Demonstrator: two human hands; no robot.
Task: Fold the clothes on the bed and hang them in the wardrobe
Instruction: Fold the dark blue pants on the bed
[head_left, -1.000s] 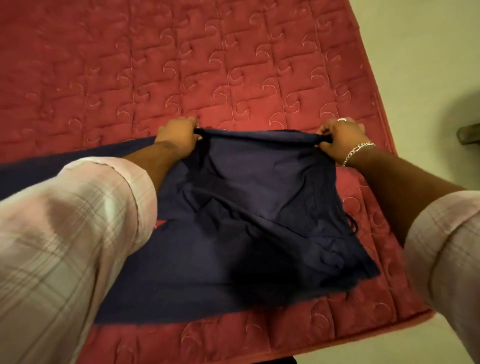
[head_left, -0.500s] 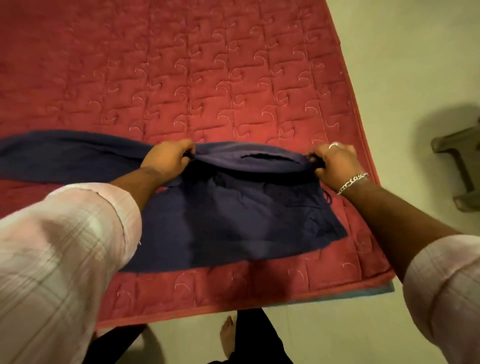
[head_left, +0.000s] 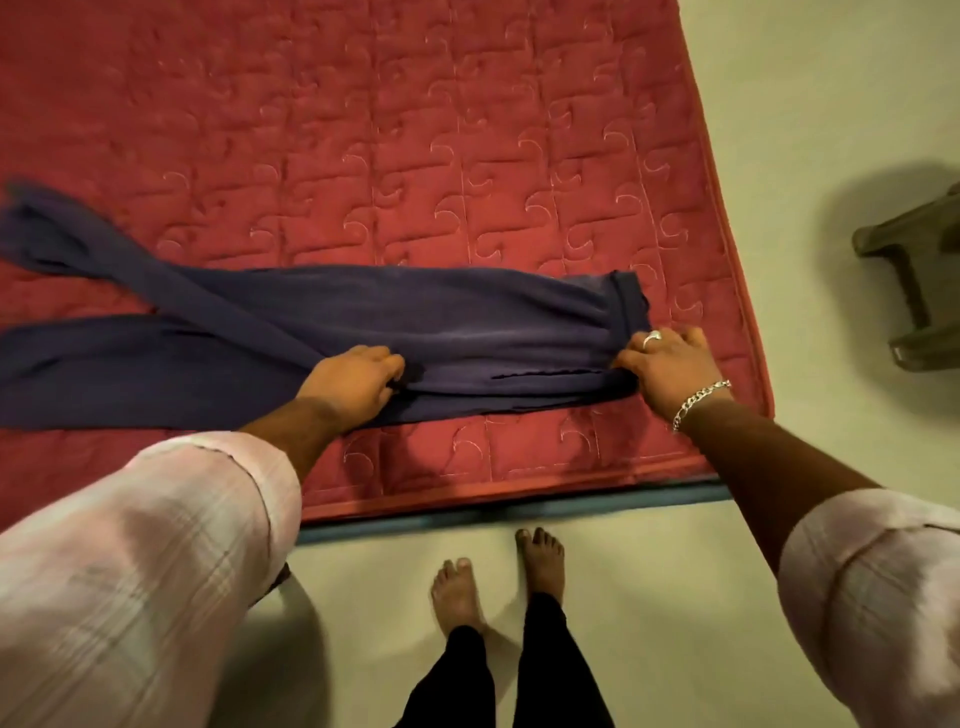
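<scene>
The red quilted mattress (head_left: 467, 130) carries the long dark-blue cloth trousers (head_left: 363, 317) near its front edge, long axis running left to right, waistband end at my right, the two legs trailing off to my left. My left hand (head_left: 353, 382) pinches the near folded edge at mid-length; my right hand (head_left: 662, 366) grips the waistband end, fingers curled on the fabric. I judge the next fold must travel along that axis, my right hand carrying the waistband end leftward.
</scene>
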